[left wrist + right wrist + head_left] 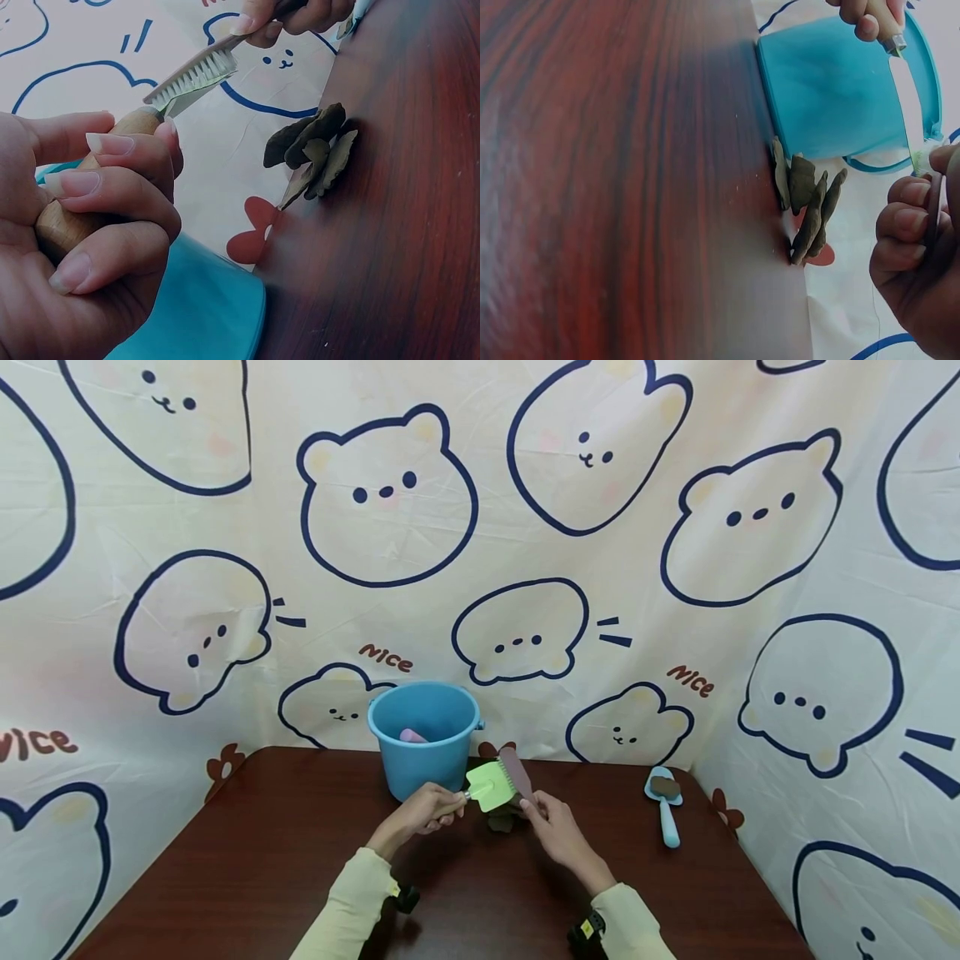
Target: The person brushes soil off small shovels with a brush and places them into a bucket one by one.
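Note:
My left hand grips the wooden handle of a small trowel with a light green blade. My right hand holds a brush with a mauve back and pale bristles. In the left wrist view the bristles lie against the trowel blade. Several dark, flat, stone-like pieces stand clustered on the table below the tools. The same pieces show in the right wrist view beside the bucket. Neither hand touches them.
Behind the left hand stands a blue bucket with a pink item inside. A light blue scoop lies at the table's right, bearing a brown piece. Patterned cloth hangs behind the dark wooden table.

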Motion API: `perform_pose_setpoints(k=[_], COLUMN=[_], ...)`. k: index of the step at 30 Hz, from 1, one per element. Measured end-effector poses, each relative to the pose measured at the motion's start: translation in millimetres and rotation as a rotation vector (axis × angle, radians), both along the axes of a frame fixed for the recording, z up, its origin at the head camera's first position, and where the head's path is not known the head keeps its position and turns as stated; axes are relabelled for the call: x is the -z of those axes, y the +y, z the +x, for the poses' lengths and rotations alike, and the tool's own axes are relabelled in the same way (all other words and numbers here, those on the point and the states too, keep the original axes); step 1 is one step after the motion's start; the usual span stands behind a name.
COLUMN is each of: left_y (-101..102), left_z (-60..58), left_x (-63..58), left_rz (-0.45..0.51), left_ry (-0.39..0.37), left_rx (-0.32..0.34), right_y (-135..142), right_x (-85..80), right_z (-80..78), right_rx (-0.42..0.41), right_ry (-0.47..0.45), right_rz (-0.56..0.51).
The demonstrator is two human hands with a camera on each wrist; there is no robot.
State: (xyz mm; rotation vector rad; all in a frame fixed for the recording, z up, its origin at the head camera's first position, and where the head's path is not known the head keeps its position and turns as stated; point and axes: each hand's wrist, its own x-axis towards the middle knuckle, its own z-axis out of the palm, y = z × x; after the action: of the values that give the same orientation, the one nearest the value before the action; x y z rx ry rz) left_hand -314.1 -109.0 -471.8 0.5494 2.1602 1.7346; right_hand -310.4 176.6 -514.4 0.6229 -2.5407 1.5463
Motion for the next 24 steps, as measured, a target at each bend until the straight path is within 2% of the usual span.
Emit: perform_pose_setpoints(k=[18, 24], left_y=[-2, -2], left_z=[-0.7, 0.2], left_x=[1.2, -2.0], left_rz=[0.001, 0.021], left_ry=[-0.005, -0.031], left_rx=[0.000, 0.015], right_y=[14, 25], right_x=[3.0, 2.9], right_z=[-7.0, -11.0], right_rx=[0.053, 0.109], right_ry=[-0.021, -0.048], right_rz=[0.036, 0.047])
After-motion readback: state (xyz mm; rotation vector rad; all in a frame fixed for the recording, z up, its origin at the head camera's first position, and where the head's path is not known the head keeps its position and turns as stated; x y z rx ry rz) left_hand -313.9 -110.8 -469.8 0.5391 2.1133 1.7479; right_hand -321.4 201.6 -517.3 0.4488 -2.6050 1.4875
